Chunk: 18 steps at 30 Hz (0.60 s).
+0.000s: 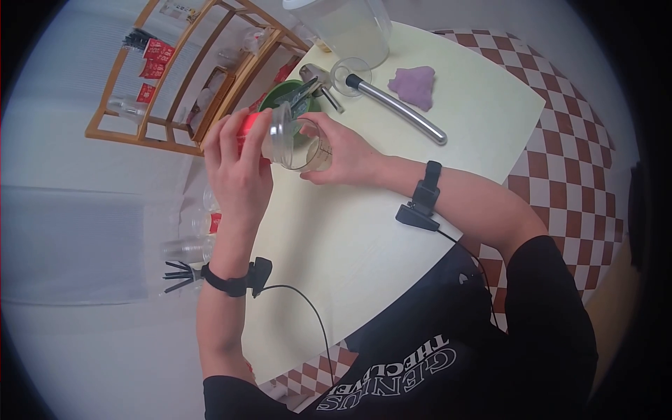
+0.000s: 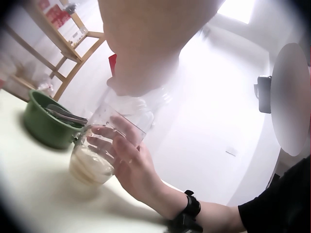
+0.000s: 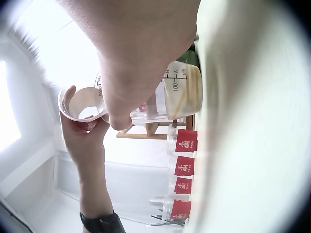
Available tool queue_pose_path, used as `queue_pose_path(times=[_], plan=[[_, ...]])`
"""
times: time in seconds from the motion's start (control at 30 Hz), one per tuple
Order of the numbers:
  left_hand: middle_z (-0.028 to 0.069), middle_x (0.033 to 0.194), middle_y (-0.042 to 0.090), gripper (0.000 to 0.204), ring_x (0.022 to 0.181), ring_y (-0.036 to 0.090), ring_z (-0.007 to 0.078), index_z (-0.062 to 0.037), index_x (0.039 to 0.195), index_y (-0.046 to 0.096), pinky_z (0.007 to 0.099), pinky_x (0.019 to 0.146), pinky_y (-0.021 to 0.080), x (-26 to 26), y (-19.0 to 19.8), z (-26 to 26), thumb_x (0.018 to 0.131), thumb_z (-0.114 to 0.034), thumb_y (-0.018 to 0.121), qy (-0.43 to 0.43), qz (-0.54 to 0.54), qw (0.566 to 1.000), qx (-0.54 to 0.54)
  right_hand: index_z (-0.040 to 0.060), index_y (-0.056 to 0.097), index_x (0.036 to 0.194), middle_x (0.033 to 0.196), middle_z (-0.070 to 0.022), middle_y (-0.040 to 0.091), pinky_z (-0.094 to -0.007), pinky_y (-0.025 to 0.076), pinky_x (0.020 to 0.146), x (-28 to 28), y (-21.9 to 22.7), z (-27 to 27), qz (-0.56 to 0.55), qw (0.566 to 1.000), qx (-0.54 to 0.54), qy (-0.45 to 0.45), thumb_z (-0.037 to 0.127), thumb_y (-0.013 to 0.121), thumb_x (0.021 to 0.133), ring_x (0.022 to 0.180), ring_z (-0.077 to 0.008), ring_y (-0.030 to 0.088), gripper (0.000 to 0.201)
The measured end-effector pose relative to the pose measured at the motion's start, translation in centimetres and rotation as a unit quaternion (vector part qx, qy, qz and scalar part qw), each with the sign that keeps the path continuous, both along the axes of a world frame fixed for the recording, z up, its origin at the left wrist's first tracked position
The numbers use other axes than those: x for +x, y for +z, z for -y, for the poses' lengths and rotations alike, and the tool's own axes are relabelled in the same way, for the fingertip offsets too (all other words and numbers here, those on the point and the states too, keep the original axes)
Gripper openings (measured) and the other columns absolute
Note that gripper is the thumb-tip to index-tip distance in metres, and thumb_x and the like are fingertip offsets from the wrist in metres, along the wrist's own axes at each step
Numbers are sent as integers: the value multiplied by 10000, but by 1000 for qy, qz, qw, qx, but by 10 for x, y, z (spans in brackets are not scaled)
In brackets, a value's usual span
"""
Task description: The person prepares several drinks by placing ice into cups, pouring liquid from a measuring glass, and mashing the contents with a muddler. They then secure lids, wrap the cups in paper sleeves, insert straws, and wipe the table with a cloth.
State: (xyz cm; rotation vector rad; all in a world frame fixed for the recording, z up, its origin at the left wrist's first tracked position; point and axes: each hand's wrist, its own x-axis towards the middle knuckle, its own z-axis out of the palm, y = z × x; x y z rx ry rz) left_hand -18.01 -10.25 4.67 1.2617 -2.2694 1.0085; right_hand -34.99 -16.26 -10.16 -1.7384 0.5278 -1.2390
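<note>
In the head view, my left hand (image 1: 241, 157) grips a clear plastic cup (image 1: 282, 134) with a red label, tilted so its rim is at the mouth of a clear measuring cup (image 1: 318, 155). My right hand (image 1: 346, 152) holds that measuring cup from the side, fingers curled round it. Pale contents with brownish streaks lie low in the measuring cup (image 3: 183, 94) in the right wrist view, below its printed scale. The left wrist view shows my right hand (image 2: 133, 165) round the measuring cup (image 2: 92, 162); the left hand's fingers are mostly hidden there.
Beyond the hands stand a green bowl (image 1: 281, 94) with metal utensils and a clear pitcher (image 1: 353, 35). A steel rod with a black end (image 1: 399, 110) lies by a purple cloth (image 1: 414, 87). A wooden shelf (image 1: 150, 143) and red-labelled cups (image 3: 184, 166) line one side.
</note>
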Motion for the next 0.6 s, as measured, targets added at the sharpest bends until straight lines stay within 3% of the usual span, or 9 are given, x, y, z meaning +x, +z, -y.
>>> queue_pose_path(times=[0.1, 0.23, 0.43, 0.53, 0.6], plan=[[59, 1366, 645, 749, 1292, 570, 317, -193, 1361, 724, 430, 1072, 496, 2, -2, -1, 684, 126, 735, -4, 4, 998, 56, 14, 419, 1512, 1358, -181, 607, -429, 509, 1106, 2, -2, 2, 9, 999, -27, -22, 283, 943, 746, 1270, -347, 626, 967], [62, 1391, 640, 806, 1330, 548, 332, -176, 1394, 696, 435, 1089, 505, 4, -2, -2, 666, 169, 713, 1, -2, 999, 40, 14, 421, 1511, 1362, -178, 608, -429, 511, 1104, 3, -3, 2, 17, 999, -27, -20, 286, 943, 746, 1266, -347, 628, 966], [66, 1373, 641, 784, 1293, 564, 323, -170, 1384, 705, 441, 1072, 498, 5, -5, -3, 671, 155, 720, 6, -11, 999, 40, 9, 413, 1518, 1384, -190, 601, -426, 515, 1109, 1, -2, 0, -1, 1000, -25, -17, 298, 947, 746, 1279, -347, 627, 983], [63, 1354, 655, 824, 1306, 560, 336, -159, 1423, 672, 446, 1066, 499, 11, -7, -1, 659, 137, 757, 23, -13, 999, 24, 80, 373, 1564, 1400, -165, 591, -429, 484, 1157, 0, -1, 1, -8, 1000, 1, -1, 272, 936, 776, 1403, -332, 587, 987], [82, 1358, 656, 810, 1288, 573, 349, -139, 1448, 646, 448, 1080, 492, 14, -10, -4, 690, 96, 802, 31, -60, 993, 98, 75, 361, 1575, 1406, -163, 589, -429, 484, 1161, -1, -1, 3, -8, 1000, 13, 3, 280, 937, 788, 1412, -332, 581, 996]])
